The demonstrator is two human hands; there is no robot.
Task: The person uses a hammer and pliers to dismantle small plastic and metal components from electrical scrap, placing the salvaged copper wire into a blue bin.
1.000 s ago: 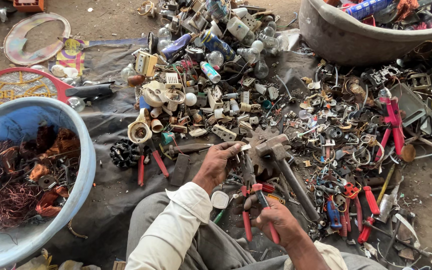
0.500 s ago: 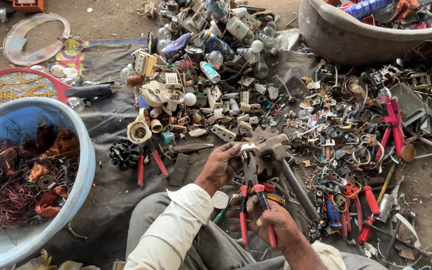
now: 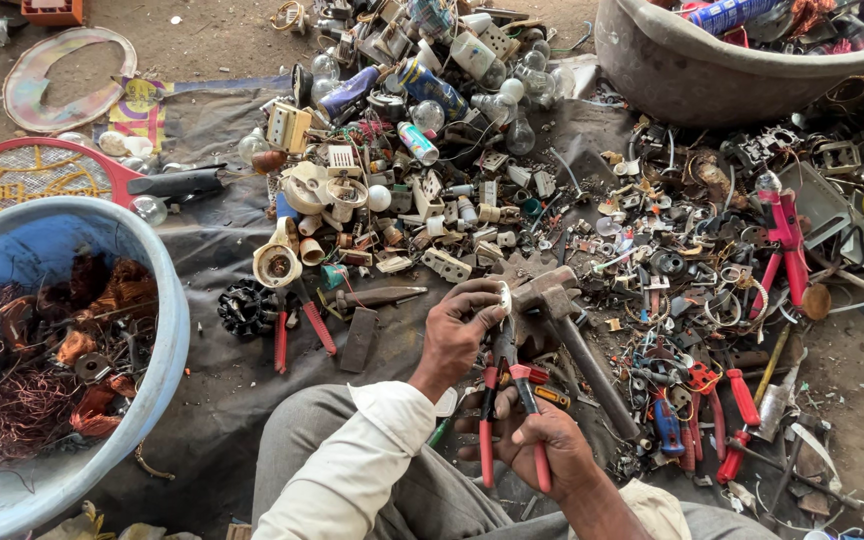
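Head view: I see my left hand (image 3: 457,335) near the centre, its fingers pinched shut on a small pale part (image 3: 504,297), held up off the ground cloth (image 3: 212,390) so the tool can reach it. My right hand (image 3: 542,445), at about five o'clock from the left, is wrapped closed around the red handles of a pair of pliers (image 3: 507,385); the nose points up toward twelve o'clock and meets the pale part, which sits right at the tip. Whether the nose bites it or only touches it, I cannot tell. Both hands work just above my lap, I judge for steadiness and a close look.

Just beside the part, at three o'clock, lies a hammer (image 3: 567,330), head near my fingers and handle running off toward five o'clock, within easy reach. At nine o'clock of my left hand a second pair of red-handled pliers (image 3: 297,325) lies on the cloth. Far out at nine o'clock, a blue basin (image 3: 167,330) holds tangled copper wire (image 3: 2,390). Mixed electrical scrap (image 3: 432,180) spreads from eleven to three o'clock, and a grey tub (image 3: 712,80) sits at one o'clock.
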